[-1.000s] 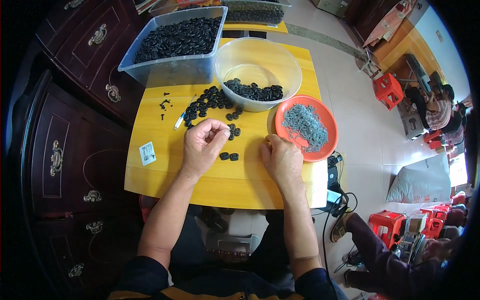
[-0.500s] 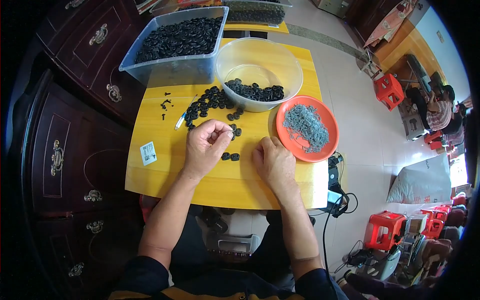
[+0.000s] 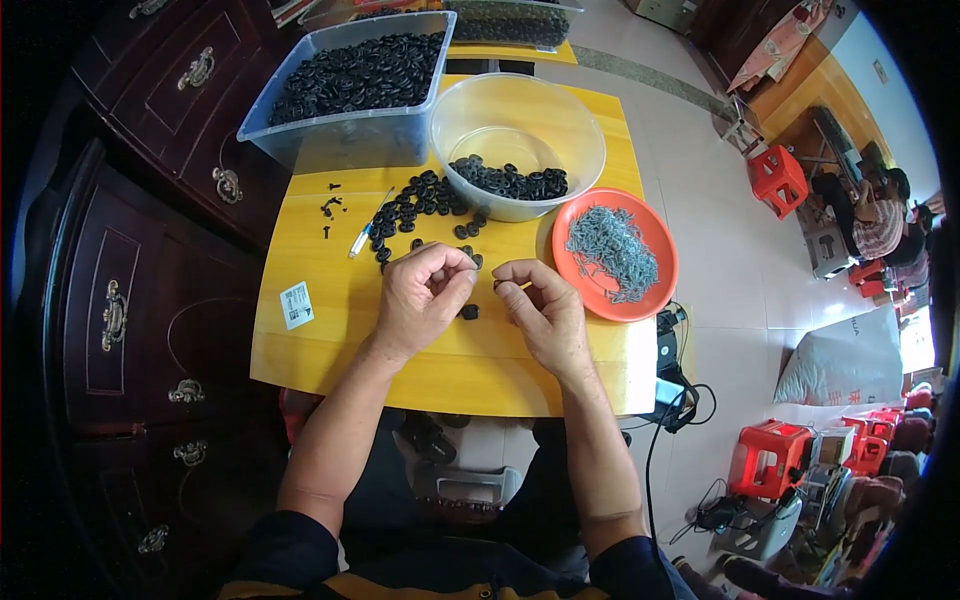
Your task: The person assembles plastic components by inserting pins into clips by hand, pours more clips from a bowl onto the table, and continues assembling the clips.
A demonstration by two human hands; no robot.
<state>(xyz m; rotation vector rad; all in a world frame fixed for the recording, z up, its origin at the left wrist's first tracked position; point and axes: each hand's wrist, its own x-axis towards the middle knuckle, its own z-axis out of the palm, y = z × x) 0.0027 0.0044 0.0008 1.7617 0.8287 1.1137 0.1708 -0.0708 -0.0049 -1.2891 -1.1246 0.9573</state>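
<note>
My left hand (image 3: 422, 300) is closed in a pinch above the yellow table; what sits between its fingertips is too small to name. Facing it, my right hand (image 3: 548, 318) pinches a small black piece (image 3: 498, 284) between thumb and forefinger. The fingertips of the two hands are close but apart. One black oval piece (image 3: 469, 312) lies on the table between my wrists. Just beyond my left fingers, another black oval piece (image 3: 477, 261) is partly covered. A loose group of black oval pieces (image 3: 405, 213) spreads farther back.
Behind stand a clear round bowl (image 3: 575, 125) with black pieces and a blue-tinted bin (image 3: 350, 140) heaped with them. An orange plate (image 3: 666, 255) of thin grey metal pieces sits right. A white-blue pen-like tool (image 3: 362, 238), small black bits (image 3: 328, 208) and a label (image 3: 296, 306) lie left.
My right hand has turned up from the table and now pinches a small black piece. Of two pieces seen lying between my wrists, one shows now. My left hand has shifted slightly right.
</note>
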